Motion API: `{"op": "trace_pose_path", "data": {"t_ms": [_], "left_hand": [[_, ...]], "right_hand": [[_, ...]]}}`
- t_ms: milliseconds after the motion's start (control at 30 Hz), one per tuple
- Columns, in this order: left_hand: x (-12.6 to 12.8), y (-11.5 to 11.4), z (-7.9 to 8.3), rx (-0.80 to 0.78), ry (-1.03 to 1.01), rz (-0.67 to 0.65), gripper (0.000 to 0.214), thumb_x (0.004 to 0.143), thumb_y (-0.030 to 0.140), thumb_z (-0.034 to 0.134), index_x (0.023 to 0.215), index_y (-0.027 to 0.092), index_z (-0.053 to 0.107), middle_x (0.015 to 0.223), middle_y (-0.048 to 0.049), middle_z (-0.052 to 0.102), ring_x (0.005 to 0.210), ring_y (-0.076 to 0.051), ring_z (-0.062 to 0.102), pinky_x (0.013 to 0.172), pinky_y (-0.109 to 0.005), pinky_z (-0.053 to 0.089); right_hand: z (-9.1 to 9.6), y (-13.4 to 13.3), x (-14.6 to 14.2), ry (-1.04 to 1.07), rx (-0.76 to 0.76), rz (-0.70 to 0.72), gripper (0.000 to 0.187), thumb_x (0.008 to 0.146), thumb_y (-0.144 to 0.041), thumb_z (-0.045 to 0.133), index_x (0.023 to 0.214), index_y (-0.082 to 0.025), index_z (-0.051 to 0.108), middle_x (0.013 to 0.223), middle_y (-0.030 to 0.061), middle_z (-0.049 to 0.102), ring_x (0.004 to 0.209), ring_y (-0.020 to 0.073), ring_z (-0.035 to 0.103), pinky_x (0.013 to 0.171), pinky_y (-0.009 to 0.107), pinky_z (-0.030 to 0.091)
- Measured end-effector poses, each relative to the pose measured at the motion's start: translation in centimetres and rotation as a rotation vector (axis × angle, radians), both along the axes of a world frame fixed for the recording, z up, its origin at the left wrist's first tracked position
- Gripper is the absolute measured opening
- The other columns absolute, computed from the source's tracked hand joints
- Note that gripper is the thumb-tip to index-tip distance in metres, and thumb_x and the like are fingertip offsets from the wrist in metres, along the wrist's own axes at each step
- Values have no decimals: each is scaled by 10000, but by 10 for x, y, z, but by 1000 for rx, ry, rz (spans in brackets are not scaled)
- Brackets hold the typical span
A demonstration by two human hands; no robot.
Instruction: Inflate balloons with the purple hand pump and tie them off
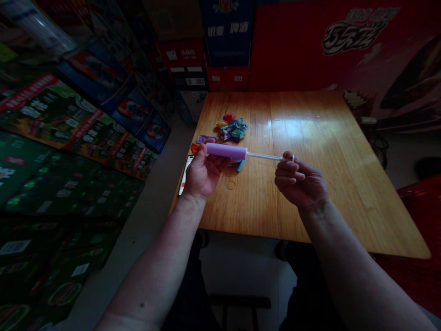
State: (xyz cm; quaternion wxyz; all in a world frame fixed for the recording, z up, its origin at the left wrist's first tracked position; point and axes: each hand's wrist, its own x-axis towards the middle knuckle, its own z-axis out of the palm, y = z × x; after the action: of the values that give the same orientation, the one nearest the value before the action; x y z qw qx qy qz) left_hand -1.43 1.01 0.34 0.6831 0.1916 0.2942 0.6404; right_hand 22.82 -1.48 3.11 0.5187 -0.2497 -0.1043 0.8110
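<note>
A purple hand pump [226,151] is held level above the wooden table [310,193], its clear rod [265,156] drawn out to the right. My left hand [204,177] is closed around the purple barrel near its left end. At that end something orange [195,148], perhaps a balloon, shows beside my fingers; its attachment is hidden. My right hand [299,179] grips the rod's far end, where a bit of white handle shows between the fingers. Behind the barrel lies a pile of crumpled colourful pieces [236,126], their kind unclear. A purple packet [206,139] lies beside them.
A phone [186,174] lies at the table's left edge. A thin rubber band [231,185] and a light-blue strip [240,165] are near the pump. Green cartons [69,174] are stacked at left; red and blue boxes [225,37] stand behind the table. A stool [239,301] is below.
</note>
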Motion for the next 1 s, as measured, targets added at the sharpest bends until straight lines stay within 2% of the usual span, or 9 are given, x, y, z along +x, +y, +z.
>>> {"op": "trace_pose_path", "data": {"t_ms": [133,233,367,533,633,767,867,1000], "left_hand": [[3,-11,0,23,0,-153,261,1059,411,595,1203,222,705,1206,-142,790,1200,-316,744,1014,-508,605],[10,-19,-1,16,-11,-223,281,1070,407,571,1230,220,707,1237,-144,784,1255,-331,717,1033,-522,592],[12,-20,3,64,-20,-267,327,1091,382,516,1350,251,667,1351,-141,742,1300,-324,691,959,-454,632],[10,-15,3,11,-59,-264,332,1091,355,516,1361,233,665,1319,-158,751,1125,-275,766,768,-309,652],[10,-14,3,24,-73,-255,327,1105,344,480,1350,220,657,1275,-157,767,1118,-271,770,810,-337,661],[10,-17,9,29,-58,-217,330,1114,316,438,1334,187,648,1226,-167,782,1210,-283,742,948,-396,639],[12,-19,11,2,-59,-180,324,1101,352,473,1303,183,663,1229,-170,782,1284,-316,704,1024,-453,606],[13,-21,13,-12,-54,-155,304,1080,404,534,1264,210,677,1267,-159,773,1317,-338,681,1050,-490,588]], "right_hand": [[-12,-9,-14,56,12,128,75,944,-122,643,933,-196,652,691,-73,568,477,14,384,509,119,463],[-19,-13,-24,112,7,160,88,921,-134,689,967,-203,658,751,-65,629,504,12,430,532,119,486],[-18,-9,-24,166,-22,104,117,969,-99,604,985,-203,655,717,-88,593,473,-3,411,521,84,459],[-14,-4,-24,218,-46,69,131,995,-96,566,975,-194,649,706,-91,582,474,-7,444,524,77,462],[-15,-5,-28,263,-47,76,119,998,-97,567,992,-182,650,717,-84,593,491,-8,476,536,79,475],[-15,-5,-32,216,-57,68,112,1000,-94,574,966,-161,657,699,-73,573,484,-7,466,520,87,470],[-15,-3,-33,175,-64,61,106,1005,-106,586,958,-165,660,695,-75,563,481,-8,446,518,84,459],[-13,-3,-33,120,-51,59,129,1006,-103,585,961,-189,669,683,-81,563,488,1,434,523,83,453]]}}
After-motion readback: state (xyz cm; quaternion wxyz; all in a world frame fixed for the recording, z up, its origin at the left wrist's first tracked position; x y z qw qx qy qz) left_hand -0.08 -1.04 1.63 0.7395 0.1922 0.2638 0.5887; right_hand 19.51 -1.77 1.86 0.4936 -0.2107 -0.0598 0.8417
